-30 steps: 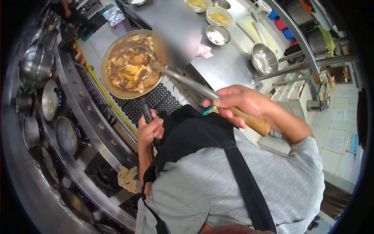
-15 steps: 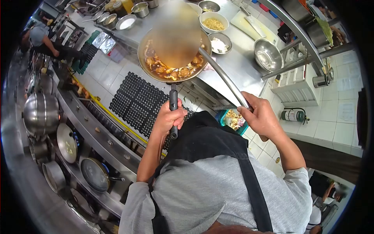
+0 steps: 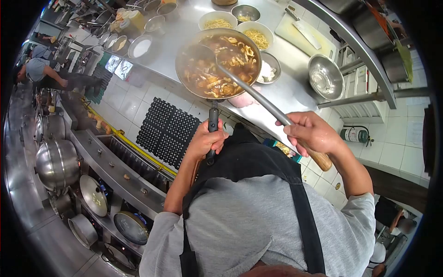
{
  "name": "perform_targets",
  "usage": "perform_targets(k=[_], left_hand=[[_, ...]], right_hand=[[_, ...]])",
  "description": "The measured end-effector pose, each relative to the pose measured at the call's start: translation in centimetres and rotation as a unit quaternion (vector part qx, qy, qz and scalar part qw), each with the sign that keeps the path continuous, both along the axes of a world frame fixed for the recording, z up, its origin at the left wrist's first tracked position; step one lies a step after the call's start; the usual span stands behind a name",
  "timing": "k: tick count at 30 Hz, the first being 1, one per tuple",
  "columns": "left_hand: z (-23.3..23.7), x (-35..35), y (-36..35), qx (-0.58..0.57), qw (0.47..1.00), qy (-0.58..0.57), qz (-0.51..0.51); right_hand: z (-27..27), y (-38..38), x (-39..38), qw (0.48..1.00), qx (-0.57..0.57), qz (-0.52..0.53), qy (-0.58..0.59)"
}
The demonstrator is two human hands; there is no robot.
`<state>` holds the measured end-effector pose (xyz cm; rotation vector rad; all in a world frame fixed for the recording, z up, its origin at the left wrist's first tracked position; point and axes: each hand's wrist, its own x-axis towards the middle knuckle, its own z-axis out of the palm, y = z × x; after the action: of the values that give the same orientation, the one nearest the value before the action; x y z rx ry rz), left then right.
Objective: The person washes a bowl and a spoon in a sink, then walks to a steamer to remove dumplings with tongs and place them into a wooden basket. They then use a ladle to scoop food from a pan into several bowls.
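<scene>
My left hand (image 3: 206,140) is wrapped round the black handle (image 3: 213,119) of a wide pan. The pan (image 3: 180,79) is held out in front of me, filled with brown sauce, pale strips and browned chunks; steam hazes its left side. Between the fingers and thumb of my right hand (image 3: 310,131) is the long metal shaft of a ladle (image 3: 258,98), its wooden end (image 3: 321,161) sticking out below the palm. The ladle slants into the pan, where its head is hard to make out in the sauce.
Beyond the pan, a steel counter (image 3: 295,74) carries noodle bowls (image 3: 201,21), a bowl of white food (image 3: 277,78), a cutting board (image 3: 284,34) with a knife (image 3: 307,34), and a metal bowl (image 3: 326,94). Lit burners with pans (image 3: 131,226) line my left. A person (image 3: 37,69) stands far left.
The pan has shifted slightly right in view, and its contents show more fully. My right hand has turned on the ladle, so the wooden end now shows. Both grips are kept.
</scene>
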<state>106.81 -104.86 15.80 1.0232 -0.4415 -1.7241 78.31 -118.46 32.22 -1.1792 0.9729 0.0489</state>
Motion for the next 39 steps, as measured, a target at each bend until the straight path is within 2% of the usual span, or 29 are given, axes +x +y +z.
perform_targets(k=[6, 8, 10, 13, 16, 20, 30, 36, 39], left_hand=[[-0.7, 2.6, -3.6, 0.016, 1.0, -0.009, -0.009], [-0.9, 3.9, -4.6, 0.014, 1.0, -0.016, -0.018], [-1.2, 5.3, -5.4, 0.003, 0.999, -0.019, -0.027], [-0.9, 7.7, -6.7, 0.016, 0.999, -0.028, -0.037], [-0.6, 10.6, -7.6, 0.008, 0.997, -0.031, -0.067], [-0.2, 14.8, -8.6, 0.01, 0.995, -0.041, -0.087], [-0.6, 21.8, -11.5, -0.006, 0.993, -0.034, -0.116], [-0.9, 22.9, -12.7, -0.014, 0.996, -0.022, -0.088], [-1.7, 23.2, -12.8, -0.023, 0.997, -0.017, -0.072]], right_hand=[[1.8, -3.3, 1.4, 0.986, 0.139, -0.087, -0.033], [2.3, -3.8, 2.2, 0.957, 0.232, -0.173, -0.026], [2.5, -4.5, 2.9, 0.943, 0.267, -0.194, -0.049], [2.6, -4.6, 4.5, 0.873, 0.394, -0.251, -0.143], [4.1, -4.0, 7.5, 0.89, 0.355, -0.255, -0.127], [4.2, -4.1, 11.0, 0.88, 0.359, -0.27, -0.156], [4.8, -4.5, 17.8, 0.815, 0.368, -0.361, -0.266], [4.7, -6.8, 18.1, 0.778, 0.382, -0.363, -0.343], [4.6, -8.1, 17.7, 0.769, 0.387, -0.323, -0.393]])
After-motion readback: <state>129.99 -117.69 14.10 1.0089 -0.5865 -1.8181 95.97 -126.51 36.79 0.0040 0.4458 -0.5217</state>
